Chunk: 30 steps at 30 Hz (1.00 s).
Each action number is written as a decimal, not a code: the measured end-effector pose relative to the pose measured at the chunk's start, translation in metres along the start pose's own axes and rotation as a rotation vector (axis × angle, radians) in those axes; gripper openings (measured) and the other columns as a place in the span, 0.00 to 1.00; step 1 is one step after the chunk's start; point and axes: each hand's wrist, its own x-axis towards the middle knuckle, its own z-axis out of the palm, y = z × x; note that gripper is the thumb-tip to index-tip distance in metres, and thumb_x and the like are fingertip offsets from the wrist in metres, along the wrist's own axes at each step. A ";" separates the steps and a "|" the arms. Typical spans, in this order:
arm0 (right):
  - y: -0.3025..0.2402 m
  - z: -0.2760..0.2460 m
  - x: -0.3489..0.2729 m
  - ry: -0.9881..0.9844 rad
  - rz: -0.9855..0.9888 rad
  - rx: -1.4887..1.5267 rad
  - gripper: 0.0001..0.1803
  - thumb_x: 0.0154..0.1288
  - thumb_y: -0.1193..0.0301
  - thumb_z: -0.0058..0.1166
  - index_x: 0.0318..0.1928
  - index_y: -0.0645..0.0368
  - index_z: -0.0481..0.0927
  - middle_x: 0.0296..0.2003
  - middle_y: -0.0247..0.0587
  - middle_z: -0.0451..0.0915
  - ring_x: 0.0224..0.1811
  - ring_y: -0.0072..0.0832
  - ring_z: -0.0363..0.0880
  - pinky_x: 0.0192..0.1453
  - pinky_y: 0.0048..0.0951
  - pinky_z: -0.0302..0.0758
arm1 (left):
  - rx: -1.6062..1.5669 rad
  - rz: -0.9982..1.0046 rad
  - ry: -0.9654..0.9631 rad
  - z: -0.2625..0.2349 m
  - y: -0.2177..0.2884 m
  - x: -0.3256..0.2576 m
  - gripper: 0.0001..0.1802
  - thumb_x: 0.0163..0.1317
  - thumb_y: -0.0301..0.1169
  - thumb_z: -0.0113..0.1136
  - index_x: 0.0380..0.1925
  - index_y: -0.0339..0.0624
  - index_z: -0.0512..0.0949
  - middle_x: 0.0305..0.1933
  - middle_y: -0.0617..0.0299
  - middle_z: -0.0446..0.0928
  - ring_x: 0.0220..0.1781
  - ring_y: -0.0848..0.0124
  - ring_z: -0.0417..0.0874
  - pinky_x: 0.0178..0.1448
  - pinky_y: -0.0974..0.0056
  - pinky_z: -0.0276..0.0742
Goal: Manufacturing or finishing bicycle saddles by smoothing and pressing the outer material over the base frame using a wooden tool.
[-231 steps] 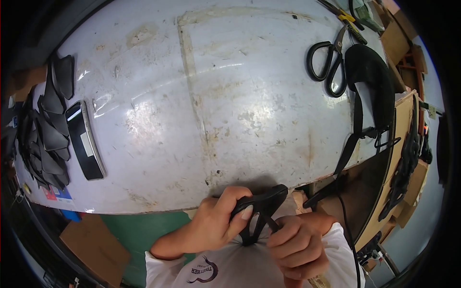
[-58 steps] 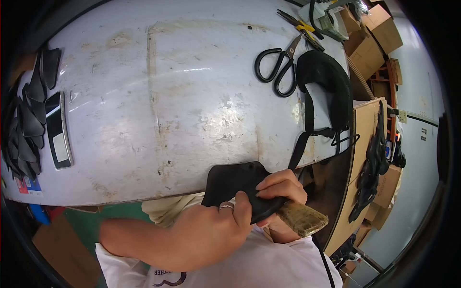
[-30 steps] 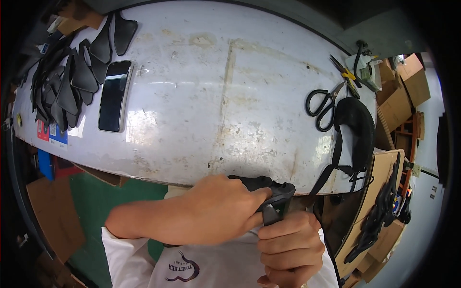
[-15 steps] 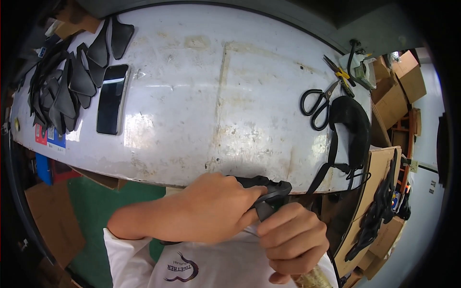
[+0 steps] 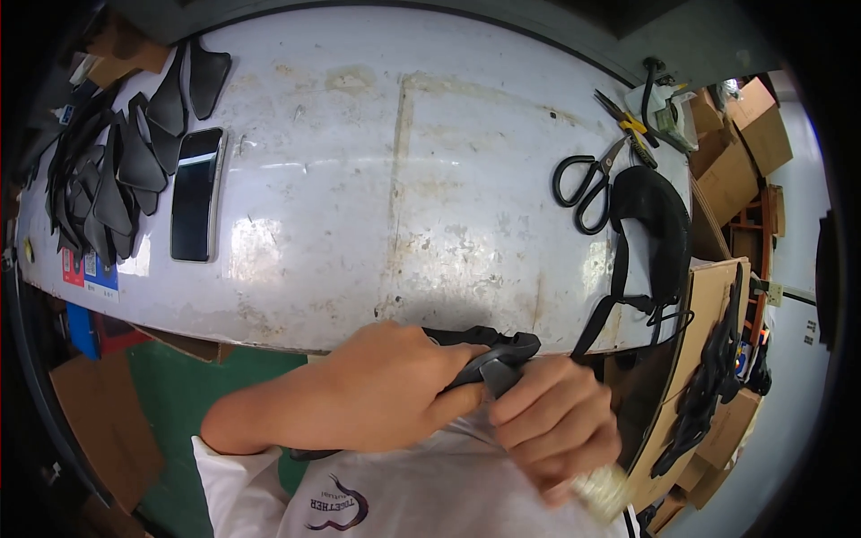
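Note:
At the near edge of the table, my left hand point(image 5: 381, 386) is closed around a black moulded part point(image 5: 513, 348), curved with a hollow end, which sticks out past my fingers. My right hand point(image 5: 558, 421) makes a fist right beside it. From the bottom of that fist comes a pale yellowish, wrapped-looking handle end point(image 5: 603, 491), slightly blurred. A dark grey flap point(image 5: 499, 377) shows between the two hands, against the knuckles of my right hand. What the handle belongs to is hidden inside the fist.
On the white table point(image 5: 314, 206) lie a phone point(image 5: 195, 195) and a pile of black leaf-shaped pieces point(image 5: 112, 184) at left. At right are black-handled scissors point(image 5: 585, 188), yellow-handled pliers point(image 5: 625, 117) and a black strapped item point(image 5: 653, 233). Cardboard boxes point(image 5: 731, 184) stand beyond.
The view has shifted slightly, so the table things sit a little further left. My right hand has turned a little and its lower part is blurred; both hands keep their grips.

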 end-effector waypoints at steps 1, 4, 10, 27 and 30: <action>0.002 0.001 -0.008 0.219 -0.024 0.138 0.12 0.60 0.76 0.69 0.27 0.65 0.76 0.17 0.45 0.74 0.17 0.37 0.78 0.27 0.42 0.80 | -0.024 0.013 0.022 0.001 -0.001 -0.001 0.19 0.74 0.38 0.58 0.53 0.34 0.82 0.19 0.46 0.80 0.25 0.44 0.85 0.33 0.45 0.82; 0.002 0.007 -0.010 0.053 -0.136 -0.029 0.13 0.61 0.75 0.69 0.27 0.65 0.76 0.17 0.45 0.75 0.17 0.37 0.78 0.28 0.43 0.81 | 0.050 -0.075 -0.087 -0.005 0.005 -0.005 0.21 0.72 0.37 0.61 0.58 0.34 0.81 0.31 0.43 0.85 0.30 0.46 0.88 0.34 0.46 0.82; -0.003 -0.006 -0.011 -0.033 -0.110 -0.033 0.14 0.64 0.71 0.71 0.30 0.60 0.76 0.17 0.34 0.76 0.17 0.29 0.78 0.25 0.34 0.80 | 0.409 0.030 0.150 -0.011 0.010 -0.067 0.33 0.61 0.31 0.73 0.67 0.35 0.79 0.60 0.46 0.84 0.42 0.54 0.91 0.38 0.58 0.86; -0.015 0.022 -0.011 -0.056 0.000 0.211 0.12 0.69 0.75 0.64 0.28 0.63 0.78 0.19 0.42 0.77 0.18 0.34 0.79 0.28 0.42 0.82 | -0.211 0.215 0.379 0.088 -0.027 -0.084 0.36 0.66 0.22 0.71 0.73 0.24 0.69 0.71 0.35 0.78 0.37 0.60 0.93 0.36 0.63 0.89; -0.012 0.034 -0.016 -0.038 0.004 0.234 0.11 0.57 0.77 0.70 0.27 0.64 0.77 0.18 0.40 0.78 0.17 0.33 0.77 0.24 0.36 0.76 | -0.222 0.273 0.492 0.095 -0.030 -0.062 0.37 0.65 0.18 0.69 0.74 0.21 0.67 0.70 0.30 0.76 0.49 0.51 0.94 0.46 0.60 0.90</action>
